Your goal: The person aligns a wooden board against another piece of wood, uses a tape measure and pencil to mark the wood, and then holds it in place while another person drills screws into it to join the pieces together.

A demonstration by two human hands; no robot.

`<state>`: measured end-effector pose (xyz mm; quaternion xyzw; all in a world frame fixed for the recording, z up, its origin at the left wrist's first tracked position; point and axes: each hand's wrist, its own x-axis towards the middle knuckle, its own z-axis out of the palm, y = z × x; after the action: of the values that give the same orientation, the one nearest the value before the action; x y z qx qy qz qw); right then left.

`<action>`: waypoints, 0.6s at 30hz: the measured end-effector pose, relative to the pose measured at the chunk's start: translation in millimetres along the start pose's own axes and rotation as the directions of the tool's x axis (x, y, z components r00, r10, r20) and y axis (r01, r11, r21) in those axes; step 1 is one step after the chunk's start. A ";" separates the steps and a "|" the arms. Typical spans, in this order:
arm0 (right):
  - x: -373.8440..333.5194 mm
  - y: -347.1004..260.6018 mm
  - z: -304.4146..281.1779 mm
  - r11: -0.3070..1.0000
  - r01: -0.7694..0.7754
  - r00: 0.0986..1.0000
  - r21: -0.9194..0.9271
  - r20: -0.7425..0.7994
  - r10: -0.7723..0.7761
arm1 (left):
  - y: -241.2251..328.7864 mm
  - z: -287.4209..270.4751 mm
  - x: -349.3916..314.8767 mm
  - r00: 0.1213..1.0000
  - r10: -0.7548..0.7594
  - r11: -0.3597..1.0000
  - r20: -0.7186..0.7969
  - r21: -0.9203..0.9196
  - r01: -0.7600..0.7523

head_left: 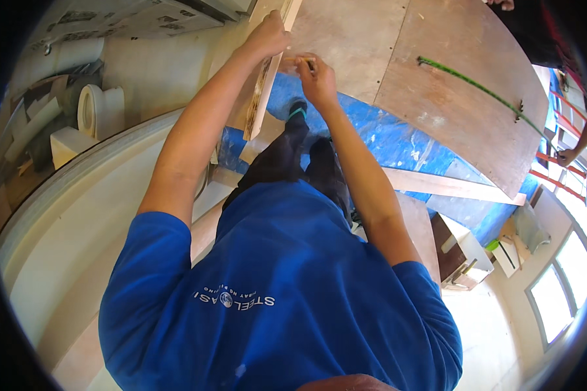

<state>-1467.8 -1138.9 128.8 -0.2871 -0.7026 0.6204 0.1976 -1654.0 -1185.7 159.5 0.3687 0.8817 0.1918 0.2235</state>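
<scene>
At the top of the head view, my left hand (268, 36) is closed over the upper part of a long, narrow wooden board (262, 98). The board stands tilted, with a rough, dark-stained edge. Just to its right, my right hand (319, 81) pinches a thin yellow-orange pencil (301, 59), whose tip points left toward the board. Beyond both hands lies a large brown plywood sheet (346, 32). My fingers partly hide the pencil.
A long green strip (476, 86) lies across the plywood, near another person's hand (566, 157) at the right. Blue sheeting (398, 130) covers floor below. A wooden plank (450, 185) lies right of my legs. A white toilet (92, 112) stands left, past a curved ledge (78, 169).
</scene>
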 end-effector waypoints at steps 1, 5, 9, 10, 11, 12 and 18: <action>5.4 2.6 5.6 0.997 0.058 0.998 -0.056 -0.020 -0.059 | -1.5 0.8 -0.3 1.000 -0.006 1.000 -0.004 -0.007 0.006; 11.6 5.3 19.7 0.984 0.106 0.990 -0.147 -0.075 -0.118 | -4.7 3.5 -2.2 1.000 -0.011 1.000 -0.005 -0.023 0.011; 3.3 5.0 24.5 0.924 0.256 0.951 -0.284 -0.099 -0.294 | -0.8 2.5 -2.2 1.000 0.007 1.000 0.004 -0.024 -0.007; -4.0 7.4 26.0 0.919 0.232 0.964 -0.317 -0.051 -0.261 | 1.4 1.4 -3.1 1.000 0.001 1.000 0.003 -0.022 -0.001; -14.4 10.9 28.9 0.912 0.210 0.974 -0.351 -0.001 -0.225 | 2.3 1.4 -3.5 1.000 -0.007 1.000 0.001 -0.022 0.007; -24.8 14.4 30.7 0.903 0.190 0.981 -0.386 0.046 -0.187 | 3.4 1.2 -3.8 1.000 -0.013 1.000 0.000 -0.022 0.013; -47.3 -10.9 21.6 0.964 0.168 0.984 -0.205 -0.019 -0.176 | -2.9 1.7 -4.2 0.999 -0.030 0.999 0.012 -0.039 0.030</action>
<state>-1447.4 -1186.8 140.0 -0.2550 -0.7807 0.5206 0.2334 -1652.0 -1190.4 157.6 0.3521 0.8819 0.2035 0.2384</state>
